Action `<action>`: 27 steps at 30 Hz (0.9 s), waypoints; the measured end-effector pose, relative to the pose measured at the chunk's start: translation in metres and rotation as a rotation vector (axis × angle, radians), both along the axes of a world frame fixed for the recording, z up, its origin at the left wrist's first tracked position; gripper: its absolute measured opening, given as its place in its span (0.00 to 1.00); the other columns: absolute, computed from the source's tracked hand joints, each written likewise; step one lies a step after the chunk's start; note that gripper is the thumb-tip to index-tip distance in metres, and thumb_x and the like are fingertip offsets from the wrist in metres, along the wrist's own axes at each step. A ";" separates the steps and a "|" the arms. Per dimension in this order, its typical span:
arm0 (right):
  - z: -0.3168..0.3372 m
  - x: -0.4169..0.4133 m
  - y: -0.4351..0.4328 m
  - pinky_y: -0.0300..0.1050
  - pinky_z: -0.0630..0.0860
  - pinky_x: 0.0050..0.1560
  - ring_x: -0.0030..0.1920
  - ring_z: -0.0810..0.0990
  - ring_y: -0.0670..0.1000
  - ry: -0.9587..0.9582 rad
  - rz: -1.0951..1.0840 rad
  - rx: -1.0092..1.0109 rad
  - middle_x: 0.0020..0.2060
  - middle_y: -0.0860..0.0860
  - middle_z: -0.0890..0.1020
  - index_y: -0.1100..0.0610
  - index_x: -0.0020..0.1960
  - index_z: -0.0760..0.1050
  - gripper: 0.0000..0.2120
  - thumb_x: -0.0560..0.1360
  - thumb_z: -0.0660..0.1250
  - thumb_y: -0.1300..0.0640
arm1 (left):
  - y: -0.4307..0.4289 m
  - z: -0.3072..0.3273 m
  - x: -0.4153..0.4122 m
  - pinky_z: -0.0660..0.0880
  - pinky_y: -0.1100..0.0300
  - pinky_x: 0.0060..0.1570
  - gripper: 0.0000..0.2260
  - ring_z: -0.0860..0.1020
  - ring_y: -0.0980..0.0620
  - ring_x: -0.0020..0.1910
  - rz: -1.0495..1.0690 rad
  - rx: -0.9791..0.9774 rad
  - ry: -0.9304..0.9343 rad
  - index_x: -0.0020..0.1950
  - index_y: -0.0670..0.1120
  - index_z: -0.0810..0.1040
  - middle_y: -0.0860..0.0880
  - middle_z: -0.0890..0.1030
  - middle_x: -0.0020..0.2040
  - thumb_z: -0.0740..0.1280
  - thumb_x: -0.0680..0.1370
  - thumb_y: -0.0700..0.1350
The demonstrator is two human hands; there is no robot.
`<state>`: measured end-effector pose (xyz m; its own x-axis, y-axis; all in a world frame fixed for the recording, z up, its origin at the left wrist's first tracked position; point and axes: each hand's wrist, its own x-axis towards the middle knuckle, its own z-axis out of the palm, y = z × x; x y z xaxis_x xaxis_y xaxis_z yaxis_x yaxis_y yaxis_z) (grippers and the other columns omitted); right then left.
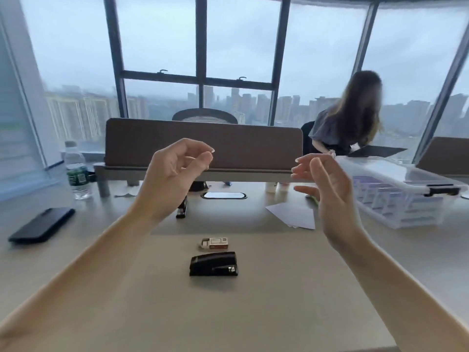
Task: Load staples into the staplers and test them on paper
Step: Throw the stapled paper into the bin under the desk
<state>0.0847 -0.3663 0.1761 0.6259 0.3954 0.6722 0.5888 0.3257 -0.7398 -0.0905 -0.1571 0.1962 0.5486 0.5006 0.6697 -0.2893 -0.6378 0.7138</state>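
A pale beige desk [253, 313] carries everything. Near the middle lies a black stapler [213, 264], with a small box of staples [215, 243] just beyond it. Farther back, a second stapler [182, 208] is partly hidden, and an oval cable port [224, 195] sits in the desktop. White sheets of paper [294, 214] lie to the right, near a lidded clear plastic bin [406, 196]. A dark phone [42, 224] lies on the left, with a water bottle [77, 171] standing beyond it.

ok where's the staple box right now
In the head view the staple box lies near the centre of the desk, just beyond the black stapler and left of the white paper.
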 end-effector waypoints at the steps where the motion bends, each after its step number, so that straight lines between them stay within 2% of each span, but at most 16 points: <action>1: -0.002 0.000 0.009 0.50 0.81 0.52 0.51 0.84 0.51 0.004 0.020 -0.005 0.47 0.50 0.83 0.54 0.55 0.79 0.16 0.81 0.61 0.44 | 0.006 -0.002 -0.004 0.81 0.45 0.58 0.04 0.84 0.48 0.50 0.020 0.004 0.006 0.54 0.51 0.84 0.51 0.86 0.50 0.69 0.82 0.45; 3: -0.006 0.000 0.027 0.49 0.81 0.51 0.52 0.84 0.52 0.008 0.052 -0.007 0.47 0.49 0.84 0.53 0.55 0.80 0.15 0.81 0.61 0.44 | 0.017 -0.007 -0.010 0.81 0.48 0.55 0.04 0.84 0.46 0.50 0.051 0.010 0.008 0.53 0.52 0.84 0.50 0.86 0.51 0.70 0.82 0.45; 4: -0.008 -0.001 0.036 0.48 0.81 0.51 0.52 0.84 0.52 0.012 0.064 -0.005 0.47 0.49 0.84 0.53 0.55 0.80 0.14 0.82 0.61 0.45 | 0.022 -0.009 -0.013 0.82 0.52 0.53 0.04 0.84 0.46 0.50 0.062 0.009 0.007 0.53 0.52 0.84 0.50 0.86 0.50 0.70 0.82 0.45; 6: -0.014 -0.001 0.052 0.48 0.81 0.51 0.52 0.84 0.51 0.021 0.082 -0.010 0.47 0.50 0.84 0.52 0.54 0.80 0.13 0.82 0.61 0.46 | 0.033 -0.015 -0.018 0.80 0.60 0.49 0.04 0.85 0.49 0.48 0.083 0.003 0.017 0.52 0.52 0.84 0.50 0.86 0.50 0.69 0.82 0.44; 7: -0.018 -0.001 0.059 0.50 0.81 0.51 0.52 0.84 0.51 0.021 0.092 -0.016 0.47 0.50 0.84 0.52 0.54 0.80 0.13 0.82 0.61 0.46 | 0.038 -0.020 -0.019 0.80 0.60 0.49 0.04 0.85 0.50 0.48 0.096 -0.001 0.028 0.53 0.52 0.84 0.51 0.86 0.50 0.69 0.82 0.45; 9: -0.031 0.000 0.070 0.51 0.82 0.52 0.51 0.84 0.50 0.029 0.105 -0.037 0.47 0.51 0.84 0.52 0.54 0.80 0.13 0.82 0.61 0.46 | 0.050 -0.033 -0.021 0.81 0.54 0.52 0.04 0.85 0.49 0.48 0.116 -0.017 0.045 0.53 0.50 0.84 0.51 0.86 0.50 0.69 0.82 0.45; 13: -0.068 0.007 0.089 0.47 0.82 0.51 0.51 0.84 0.49 0.089 0.124 -0.093 0.46 0.48 0.84 0.53 0.54 0.79 0.15 0.81 0.61 0.44 | 0.069 -0.070 -0.014 0.80 0.44 0.54 0.07 0.83 0.40 0.50 0.115 -0.099 0.052 0.54 0.49 0.84 0.49 0.86 0.49 0.69 0.80 0.49; 18: -0.120 0.019 0.107 0.46 0.81 0.50 0.49 0.84 0.47 0.173 0.116 -0.168 0.44 0.46 0.84 0.52 0.53 0.80 0.20 0.76 0.62 0.37 | 0.081 -0.126 0.004 0.80 0.43 0.53 0.06 0.83 0.40 0.49 0.096 -0.184 0.124 0.55 0.47 0.84 0.46 0.86 0.49 0.70 0.81 0.46; 21: -0.148 0.025 0.114 0.45 0.80 0.49 0.48 0.84 0.47 0.230 0.117 -0.193 0.43 0.47 0.84 0.51 0.51 0.80 0.19 0.75 0.63 0.36 | 0.083 -0.154 0.013 0.80 0.47 0.53 0.07 0.83 0.41 0.49 0.072 -0.232 0.167 0.53 0.49 0.84 0.46 0.87 0.49 0.70 0.79 0.49; 27: -0.195 0.033 0.119 0.46 0.80 0.49 0.48 0.84 0.48 0.318 0.124 -0.257 0.42 0.46 0.84 0.50 0.51 0.80 0.18 0.77 0.62 0.37 | 0.085 -0.193 0.023 0.78 0.39 0.55 0.08 0.83 0.38 0.50 0.060 -0.301 0.229 0.53 0.50 0.85 0.48 0.87 0.49 0.70 0.77 0.51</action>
<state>0.1174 -0.2472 -0.0185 0.7231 0.6105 0.3231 0.2864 0.1608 -0.9445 -0.0674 -0.0720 0.0028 0.6308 0.6919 0.3512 -0.0693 -0.4005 0.9137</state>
